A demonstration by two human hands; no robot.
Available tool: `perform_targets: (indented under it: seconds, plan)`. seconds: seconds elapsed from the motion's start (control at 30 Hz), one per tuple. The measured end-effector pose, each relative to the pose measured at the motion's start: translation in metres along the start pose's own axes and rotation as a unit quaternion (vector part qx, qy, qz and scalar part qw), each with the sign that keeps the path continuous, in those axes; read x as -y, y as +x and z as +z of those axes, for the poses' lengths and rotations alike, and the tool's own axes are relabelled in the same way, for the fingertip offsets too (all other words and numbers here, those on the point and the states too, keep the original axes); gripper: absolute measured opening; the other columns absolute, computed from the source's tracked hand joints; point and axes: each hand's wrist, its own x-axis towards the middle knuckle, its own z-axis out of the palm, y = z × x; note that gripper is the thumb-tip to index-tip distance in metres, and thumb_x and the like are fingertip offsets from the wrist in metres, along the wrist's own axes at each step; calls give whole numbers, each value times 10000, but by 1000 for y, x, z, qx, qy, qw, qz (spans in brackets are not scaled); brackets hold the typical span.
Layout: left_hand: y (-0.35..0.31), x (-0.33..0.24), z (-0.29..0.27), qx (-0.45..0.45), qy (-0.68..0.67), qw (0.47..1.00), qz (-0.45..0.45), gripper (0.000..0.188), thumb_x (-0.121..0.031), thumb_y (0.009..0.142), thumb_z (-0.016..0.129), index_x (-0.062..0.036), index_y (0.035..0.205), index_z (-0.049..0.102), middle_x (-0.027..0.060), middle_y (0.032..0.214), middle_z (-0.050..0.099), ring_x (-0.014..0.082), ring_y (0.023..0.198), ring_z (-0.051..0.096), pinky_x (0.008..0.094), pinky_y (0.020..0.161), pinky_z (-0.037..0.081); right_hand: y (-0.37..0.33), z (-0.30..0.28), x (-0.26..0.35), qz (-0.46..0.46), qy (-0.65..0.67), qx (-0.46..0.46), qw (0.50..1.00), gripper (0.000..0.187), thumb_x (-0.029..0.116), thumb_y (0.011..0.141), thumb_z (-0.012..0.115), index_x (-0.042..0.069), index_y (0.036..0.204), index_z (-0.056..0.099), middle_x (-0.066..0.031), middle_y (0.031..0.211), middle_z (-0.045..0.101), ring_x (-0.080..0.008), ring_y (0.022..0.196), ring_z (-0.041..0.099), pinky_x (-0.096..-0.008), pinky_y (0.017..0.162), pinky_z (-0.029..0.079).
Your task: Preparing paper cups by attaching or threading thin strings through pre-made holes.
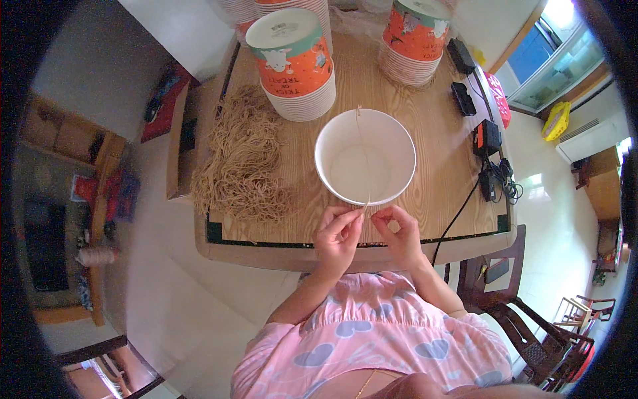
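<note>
A white paper bucket (329, 156) stands upright on the table, its mouth facing me. One thin tan string (367, 159) runs across the mouth, from the far rim to the near rim. At that near rim my left hand (337, 233) pinches the string's end between thumb and fingers. Beside it my right hand (397, 229) is also closed in a pinch; its fingertips are close to the string, and what they hold is too small to make out. A loose heap of tan strings (242, 159) lies left of the bucket.
Upside-down stacks of orange-and-white paper buckets stand at the back left (292, 66) and back right (415, 43). Along the right edge lie a black power adapter (488, 137), its cables (508, 189) and a small black tray (463, 100). A dark wooden chair (505, 286) stands at the near right.
</note>
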Motion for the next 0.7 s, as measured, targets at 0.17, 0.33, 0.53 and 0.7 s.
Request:
perform_targets:
  seconds: [0.17,0.33,0.53,0.7]
  plan:
    - [-6,13,-18,31,-204,972,-110,121,-12,826,544,-2,931,603,24,828,575,41,620,474,163,529,383,5,1,0,-18,5,-15,1000,109,0,753,612,-2,860,591,-56,739,589,-108,666,529,-247,612,439]
    - [-3,2,-20,80,-272,953,-105,119,-20,849,479,2,919,573,38,798,589,49,642,498,175,563,409,6,2,0,-7,8,-29,1000,146,9,757,622,15,902,605,-44,713,574,-102,647,508,-246,605,429]
    - [-5,32,-18,200,-217,947,-128,102,-74,817,513,-16,844,593,14,688,536,76,588,478,214,509,380,6,3,1,-13,20,-30,999,141,10,758,622,17,898,607,-40,723,584,-104,647,512,-245,611,431]
    - [-2,40,-20,196,-246,866,-390,65,-86,810,560,-30,838,582,-3,647,512,77,561,471,209,492,362,6,5,-2,-10,20,-32,999,142,5,760,619,18,901,608,-39,739,598,-106,659,524,-247,624,439]
